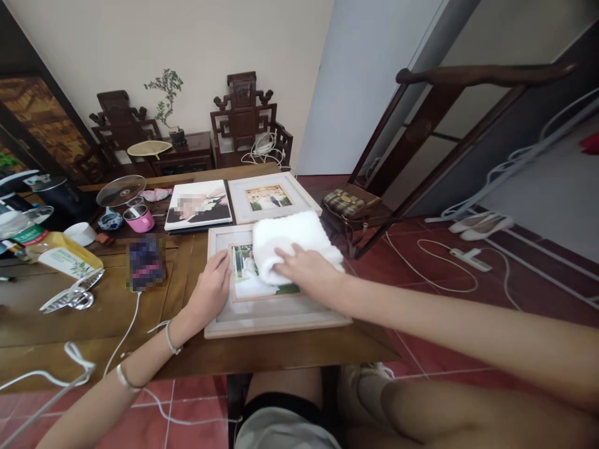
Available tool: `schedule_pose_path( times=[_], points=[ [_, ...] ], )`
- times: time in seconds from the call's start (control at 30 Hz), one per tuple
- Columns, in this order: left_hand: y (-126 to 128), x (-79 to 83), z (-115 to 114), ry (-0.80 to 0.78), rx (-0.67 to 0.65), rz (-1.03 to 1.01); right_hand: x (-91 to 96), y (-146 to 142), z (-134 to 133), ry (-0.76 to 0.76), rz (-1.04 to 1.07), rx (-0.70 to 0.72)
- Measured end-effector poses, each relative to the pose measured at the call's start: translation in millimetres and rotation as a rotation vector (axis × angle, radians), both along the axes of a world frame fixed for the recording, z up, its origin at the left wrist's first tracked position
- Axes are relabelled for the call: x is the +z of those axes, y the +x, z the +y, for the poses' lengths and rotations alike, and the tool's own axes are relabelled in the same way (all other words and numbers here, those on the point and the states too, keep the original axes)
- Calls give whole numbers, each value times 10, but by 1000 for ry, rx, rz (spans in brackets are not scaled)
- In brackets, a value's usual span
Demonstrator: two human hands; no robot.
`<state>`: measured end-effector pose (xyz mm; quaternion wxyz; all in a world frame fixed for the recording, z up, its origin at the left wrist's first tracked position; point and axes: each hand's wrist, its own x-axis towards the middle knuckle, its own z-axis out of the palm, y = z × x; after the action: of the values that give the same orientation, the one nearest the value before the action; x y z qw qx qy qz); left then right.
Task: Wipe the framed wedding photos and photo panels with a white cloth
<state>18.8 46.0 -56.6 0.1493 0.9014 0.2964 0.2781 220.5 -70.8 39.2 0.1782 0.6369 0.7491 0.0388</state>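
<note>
Legs (435, 402) front a wooden table (107, 312) above red tiles (196, 399); right grip (304, 268) clasps cloth (292, 236), left grip's (216, 284) closure unclear.

Lt. is soft, wall (271, 43) bright, upper-R corner dim, edges stretched, some pixelation.

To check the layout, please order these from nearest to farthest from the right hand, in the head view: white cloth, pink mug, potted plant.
1. White cloth: under the right hand, touching it.
2. Pink mug: leftward, on the table.
3. Potted plant: also left, but beyond the table.
</note>
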Motion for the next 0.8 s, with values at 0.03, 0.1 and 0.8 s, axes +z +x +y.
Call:
schedule_pose_path(
  times=[0.03, 0.1, 0.8],
  points=[
    [1, 3, -1, 0, 0, -1, 74, -94, -81, -54, 28, 1],
    [2, 11, -3, -3, 4, 6, 245, -245, -230, -176, 104, 13],
    [8, 10, 25, 35, 6, 1, -135, 291, 336, 88, 60, -49]
  ],
)
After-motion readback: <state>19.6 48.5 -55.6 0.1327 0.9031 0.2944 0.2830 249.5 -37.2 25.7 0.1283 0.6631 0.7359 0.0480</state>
